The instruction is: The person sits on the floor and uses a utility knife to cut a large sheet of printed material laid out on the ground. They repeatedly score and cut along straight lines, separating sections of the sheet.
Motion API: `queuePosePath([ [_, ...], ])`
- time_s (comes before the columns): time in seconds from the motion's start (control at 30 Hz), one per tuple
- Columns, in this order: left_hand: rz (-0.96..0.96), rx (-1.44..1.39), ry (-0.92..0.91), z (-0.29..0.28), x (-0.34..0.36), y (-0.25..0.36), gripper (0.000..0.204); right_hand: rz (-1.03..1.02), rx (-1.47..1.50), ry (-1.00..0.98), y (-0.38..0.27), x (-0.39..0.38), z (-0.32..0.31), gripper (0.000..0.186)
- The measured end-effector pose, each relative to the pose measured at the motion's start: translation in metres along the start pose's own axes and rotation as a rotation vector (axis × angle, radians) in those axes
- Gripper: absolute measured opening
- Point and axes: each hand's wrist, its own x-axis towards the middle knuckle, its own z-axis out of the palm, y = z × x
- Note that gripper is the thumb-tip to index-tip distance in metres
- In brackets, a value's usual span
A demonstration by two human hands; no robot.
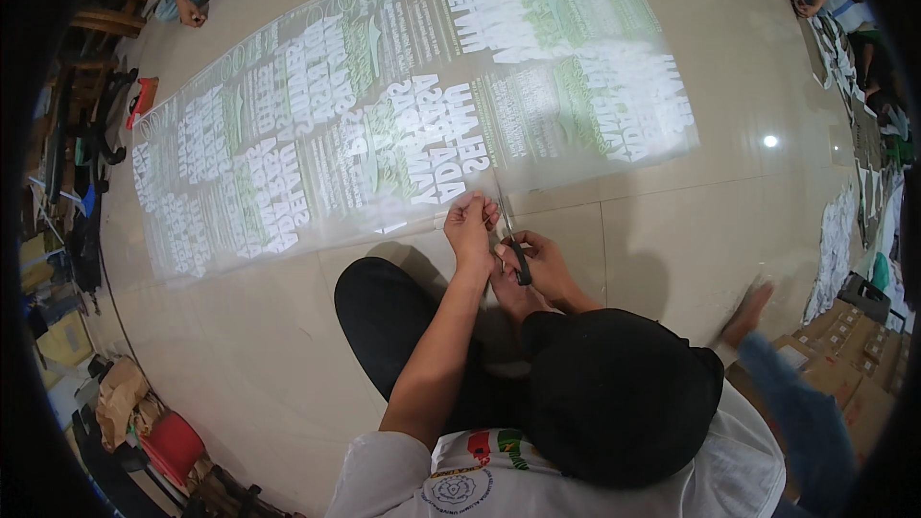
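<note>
The right grip point(539, 264) was closed around black-handled scissors point(521, 263), blades pointing far. The left grip point(470, 218) was bunched at the near edge of a clear printed sheet point(369, 115); whether it pinched the film couldn't be told. The sheet lay across the beige tiled floor point(662, 249), cardboard cartons point(844, 355) near right.

Rectangular translucent plastic sheet point(384, 110), patterned with white and pale-green lettering; black-handled metal scissors point(520, 264); beige tiled floor point(710, 230), lined with darker joints; plain black trouser leg point(379, 312).
</note>
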Motion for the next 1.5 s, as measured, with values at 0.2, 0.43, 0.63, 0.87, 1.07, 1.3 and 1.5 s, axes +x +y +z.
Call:
queuePosePath([
  [0.2,-0.105,0.080,-0.103,0.002,0.002,0.013,0.019,-0.075,-0.003,0.007,0.008,0.009,0.009,0.047],
  [0.43,-0.087,0.132,-0.076,0.009,-0.004,0.015,0.024,-0.116,0.011,0.016,0.009,0.014,0.007,0.046],
  [0.63,-0.055,0.175,-0.059,0.009,-0.005,0.018,0.024,-0.097,0.041,0.015,0.002,0.013,0.012,0.043],
  [0.87,-0.032,0.157,-0.056,0.011,-0.005,0.016,0.024,-0.102,0.055,0.028,0.011,0.017,0.011,0.042],
  [1.07,0.006,0.192,-0.067,0.010,0.000,0.013,0.026,-0.069,0.044,0.065,0.009,0.014,0.015,0.046],
  [1.3,-0.034,0.278,-0.041,0.010,-0.006,0.019,0.030,-0.050,0.015,0.087,-0.008,0.013,0.019,0.042],
  [1.5,-0.054,0.305,0.002,0.011,-0.008,0.023,0.031,-0.050,0.081,0.052,-0.008,0.014,0.019,0.036],
])
